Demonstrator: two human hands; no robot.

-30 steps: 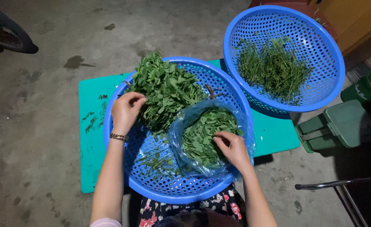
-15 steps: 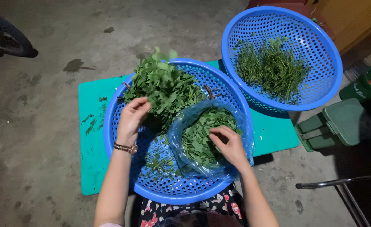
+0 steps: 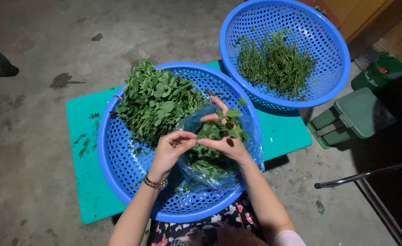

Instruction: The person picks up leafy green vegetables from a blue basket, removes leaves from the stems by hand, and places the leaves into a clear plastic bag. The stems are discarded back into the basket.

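**Hands meeting over a leafy sprig above the near basket**

Left hand and right hand brought together over the near blue basket, fingertips touching. Both pinched on one leafy sprig: left fingers closed around its lower stem, right fingers gripping just beside them, with the leaves standing up past the right hand and one right finger stretched outward. Beaded bracelet around the left wrist.

Directly beneath the hands, a clear plastic bag lying open inside the basket, part-filled with picked green leaves. To its left, in the same basket, a big heap of leafy stems, spilling slightly over the far rim.

Under the basket, a teal mat spread on the concrete floor, flecked with a few leaf scraps. At the mat's far right corner, a second blue basket, tilted, holding a loose pile of thin bare stems. Further right, a green lidded box, and near it a dark metal bar.
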